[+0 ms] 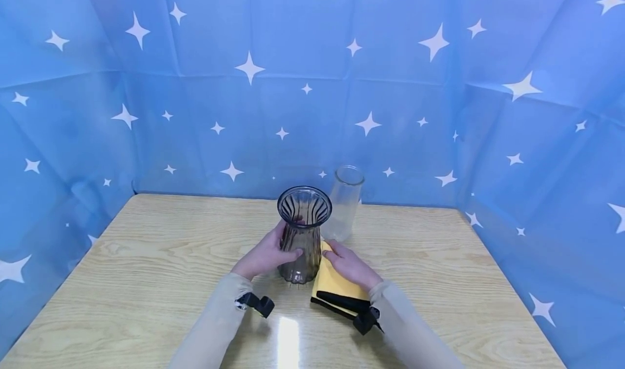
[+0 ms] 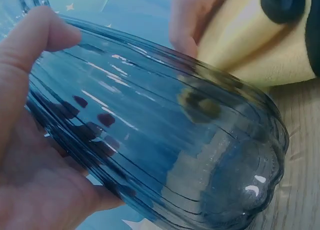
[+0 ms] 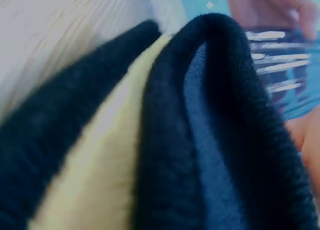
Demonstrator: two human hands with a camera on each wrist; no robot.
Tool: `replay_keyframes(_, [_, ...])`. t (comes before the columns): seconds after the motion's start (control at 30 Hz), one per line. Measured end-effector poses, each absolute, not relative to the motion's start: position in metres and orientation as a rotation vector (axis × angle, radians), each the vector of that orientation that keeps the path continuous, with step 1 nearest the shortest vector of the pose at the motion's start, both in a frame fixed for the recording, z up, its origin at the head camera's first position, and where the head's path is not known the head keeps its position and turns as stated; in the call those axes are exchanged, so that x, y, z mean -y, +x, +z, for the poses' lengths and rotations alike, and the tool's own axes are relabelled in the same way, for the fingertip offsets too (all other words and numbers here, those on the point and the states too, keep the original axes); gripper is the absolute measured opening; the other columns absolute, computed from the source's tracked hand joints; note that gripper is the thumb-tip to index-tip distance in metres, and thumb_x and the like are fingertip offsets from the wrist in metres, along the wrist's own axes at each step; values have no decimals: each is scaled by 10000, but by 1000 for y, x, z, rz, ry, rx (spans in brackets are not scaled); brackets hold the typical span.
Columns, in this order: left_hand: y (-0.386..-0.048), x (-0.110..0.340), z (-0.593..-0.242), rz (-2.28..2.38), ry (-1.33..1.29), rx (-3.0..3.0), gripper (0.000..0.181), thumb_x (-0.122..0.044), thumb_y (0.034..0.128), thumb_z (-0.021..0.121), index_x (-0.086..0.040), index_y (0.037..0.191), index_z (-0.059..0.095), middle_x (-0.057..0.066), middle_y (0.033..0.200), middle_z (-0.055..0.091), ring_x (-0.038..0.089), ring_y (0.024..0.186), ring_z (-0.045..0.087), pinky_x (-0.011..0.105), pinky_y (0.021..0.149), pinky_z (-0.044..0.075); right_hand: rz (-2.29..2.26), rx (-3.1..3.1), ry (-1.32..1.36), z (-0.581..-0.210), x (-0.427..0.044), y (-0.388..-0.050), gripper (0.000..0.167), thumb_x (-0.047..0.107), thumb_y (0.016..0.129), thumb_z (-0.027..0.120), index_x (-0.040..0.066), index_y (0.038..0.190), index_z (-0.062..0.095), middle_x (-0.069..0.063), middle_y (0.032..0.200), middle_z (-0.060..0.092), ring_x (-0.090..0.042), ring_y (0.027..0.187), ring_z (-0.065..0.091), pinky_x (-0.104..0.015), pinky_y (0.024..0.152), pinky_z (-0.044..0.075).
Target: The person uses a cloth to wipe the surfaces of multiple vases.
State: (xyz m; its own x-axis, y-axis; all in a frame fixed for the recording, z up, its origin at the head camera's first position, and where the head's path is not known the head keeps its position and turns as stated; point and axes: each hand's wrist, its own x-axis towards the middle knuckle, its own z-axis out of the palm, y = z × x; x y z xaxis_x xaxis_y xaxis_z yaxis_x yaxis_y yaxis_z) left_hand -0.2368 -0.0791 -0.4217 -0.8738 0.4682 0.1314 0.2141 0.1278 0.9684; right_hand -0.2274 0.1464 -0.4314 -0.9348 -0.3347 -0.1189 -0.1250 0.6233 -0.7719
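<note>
bright light leaves white glare on the table [image 1: 171, 266], on the near side of the fingers [image 1: 337, 248]. thin highlights streak the vase [image 2: 150, 125] beside them. close up, the cloth [image 3: 167, 140] is blurred.

Curtained-off tabletop station; wider premises cannot be told. Blue cloth backdrop [image 1: 303, 38] printed with white stars [image 1: 249, 67], hung on three sides. One pale wood-grain table [image 1: 171, 249].

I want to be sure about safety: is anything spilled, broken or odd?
Nothing stands out: the dark vase in the left hand and the clear vase behind show no visible cracks, and the table shows no spill.
</note>
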Motion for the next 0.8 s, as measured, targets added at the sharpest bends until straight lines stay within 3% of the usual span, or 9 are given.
replay_keyframes(0.17, [-242, 78, -422, 1839, 709, -2153, 803, -54, 851, 659, -64, 1501, 189, 176, 1442, 377, 323, 1286, 410, 469, 1080, 330, -1224, -2734, -534, -410, -145, -225, 465, 191, 1013, 482, -11, 1426, 413, -225, 1410, 454, -394, 1274, 436, -528, 1049, 357])
replay_keyframes(0.3, [-242, 78, -421, 1801, 720, -2188, 871, -77, 841, 646, -76, 1523, 103, 193, 1476, 318, 334, 1302, 385, 475, 1083, 321, -1340, -2728, -587, -388, -145, -222, 491, 236, 1015, 499, 11, 1441, 404, -199, 1426, 446, -361, 1286, 430, -511, 1049, 366])
replay_keyframes(0.43, [-239, 80, -419, 1794, 737, -2293, 968, -113, 801, 671, -81, 1524, 29, 226, 1503, 207, 371, 1342, 307, 512, 1102, 272, -1559, -2598, -567, -365, -146, -222, 514, 271, 1022, 489, 25, 1460, 380, -187, 1182, 579, -312, 987, 607, -438, 879, 503])
replay_keyframes(0.53, [-234, 83, -418, 1768, 697, -2444, 962, -146, 772, 709, -69, 1503, 90, 220, 1466, 186, 379, 1331, 285, 544, 1089, 281, -1721, -2483, -529, -351, -147, -225, 503, 258, 1026, 481, 54, 1473, 371, -162, 997, 585, -247, 763, 613, -362, 737, 535])
replay_keyframes(0.7, [-227, 83, -415, 1784, 682, -2507, 780, -107, 802, 727, -25, 1431, 273, 183, 1371, 335, 331, 1237, 386, 523, 1030, 379, -1773, -2457, -522, -343, -149, -231, 479, 227, 1024, 491, 102, 1475, 391, -159, 1036, 596, -213, 764, 634, -344, 706, 555])
replay_keyframes(0.8, [-225, 83, -409, 1830, 710, -2448, 705, -45, 823, 711, 0, 1414, 329, 186, 1367, 414, 332, 1250, 407, 538, 1043, 360, -1715, -2516, -562, -348, -148, -234, 483, 216, 1021, 497, 82, 1472, 393, -195, 1215, 570, -247, 852, 633, -388, 797, 540])
